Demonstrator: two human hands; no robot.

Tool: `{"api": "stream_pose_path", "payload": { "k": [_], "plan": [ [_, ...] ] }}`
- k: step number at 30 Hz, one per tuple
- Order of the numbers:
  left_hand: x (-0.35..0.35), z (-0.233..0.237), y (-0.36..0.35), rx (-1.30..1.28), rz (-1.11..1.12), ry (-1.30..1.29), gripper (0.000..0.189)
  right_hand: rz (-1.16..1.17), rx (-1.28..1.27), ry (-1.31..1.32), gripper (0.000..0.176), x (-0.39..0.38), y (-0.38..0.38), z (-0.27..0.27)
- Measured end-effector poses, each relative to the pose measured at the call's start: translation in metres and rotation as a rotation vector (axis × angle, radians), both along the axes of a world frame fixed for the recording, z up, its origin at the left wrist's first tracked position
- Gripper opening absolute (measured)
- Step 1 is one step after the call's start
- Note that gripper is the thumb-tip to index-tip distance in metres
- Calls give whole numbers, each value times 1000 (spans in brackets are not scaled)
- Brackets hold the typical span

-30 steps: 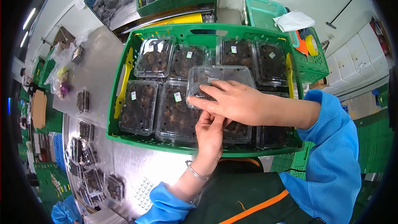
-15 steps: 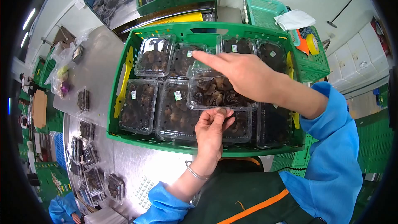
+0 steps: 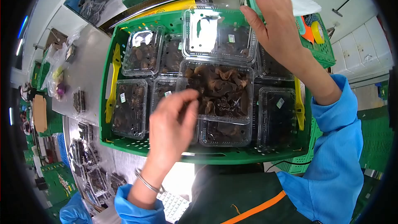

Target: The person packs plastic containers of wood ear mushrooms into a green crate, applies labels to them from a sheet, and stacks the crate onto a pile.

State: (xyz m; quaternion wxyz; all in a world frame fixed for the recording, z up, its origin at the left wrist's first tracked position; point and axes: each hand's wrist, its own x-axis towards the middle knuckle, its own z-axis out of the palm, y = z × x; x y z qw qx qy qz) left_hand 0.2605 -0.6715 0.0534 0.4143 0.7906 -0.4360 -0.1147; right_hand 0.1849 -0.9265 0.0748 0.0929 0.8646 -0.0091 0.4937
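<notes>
An open clear plastic clamshell box [image 3: 219,118] of dark brown, curled fungus pieces lies on top of other boxes. Its transparent lid [image 3: 220,52] is folded back toward the far side, with bright glare on it. My left hand [image 3: 168,120] hovers at the box's left side, blurred, fingers bent and a gap between thumb and fingertips; I see nothing in it. Past the lid's right edge, my right hand [image 3: 275,20] is raised with fingers spread, holding nothing. Closed labelled boxes [image 3: 132,103] surround the open one inside the green crate [image 3: 137,149].
Yellow handles [image 3: 112,83] stand at both crate ends. Behind is a mirror-like panel [image 3: 89,4]. A yellow tape roll [image 3: 317,32] and white cloth [image 3: 304,5] lie at the right. More boxes [image 3: 97,180] are piled on the metal table, near a white keyboard [image 3: 174,205].
The lid has swung back, exposing the fungus. My right hand has gone up and away from the box; my left hand has left its front edge and moved left.
</notes>
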Motion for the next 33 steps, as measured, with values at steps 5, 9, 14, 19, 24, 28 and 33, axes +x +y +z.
{"api": "stream_pose_path", "payload": {
  "k": [5,9,14,19,24,28,33],
  "plan": [
    [23,-19,-18,161,-152,-430,24,249,358,420,14,-21,47,-8],
    [26,-35,-21,84,-115,-359,20,451,1048,703,15,-22,69,-41],
    [13,-26,-18,7,-92,-316,18,447,1591,833,20,-19,78,-34],
    [13,-25,-19,-69,-154,-337,19,582,1890,767,15,-16,76,-42],
    [12,-28,-16,-74,-178,-249,20,654,1963,803,16,-18,71,-43],
    [6,-24,-15,-69,-109,-95,17,668,1985,756,16,-19,74,-40],
    [-3,-26,-16,-123,34,311,16,681,1987,766,17,-20,75,-42]
  ]
}}
